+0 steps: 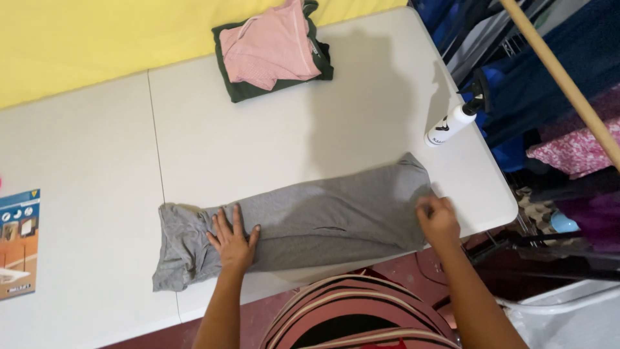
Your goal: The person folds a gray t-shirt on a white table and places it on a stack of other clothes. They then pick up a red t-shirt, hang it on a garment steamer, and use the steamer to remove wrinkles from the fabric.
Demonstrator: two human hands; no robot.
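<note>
1. Printed leaflet (18,242) lies at the far left edge of the white table (90,155).
2. Grey garment (303,223) is folded into a long strip along the table's near edge, left end bunched.
3. Left hand (232,240): fully open, fingers spread, palm pressed flat on the garment's left part. Grips nothing.
4. Right hand (439,220): curled closed, pinching the garment's right end at the table corner.
5. Back of table: folded pink top (271,45) stacked on a dark green piece (240,90), well apart from the garment.
6. White spray bottle (452,123) stands near the right edge, beyond the right hand.
7. Off the table, right: hanging clothes, wooden pole (562,77).
</note>
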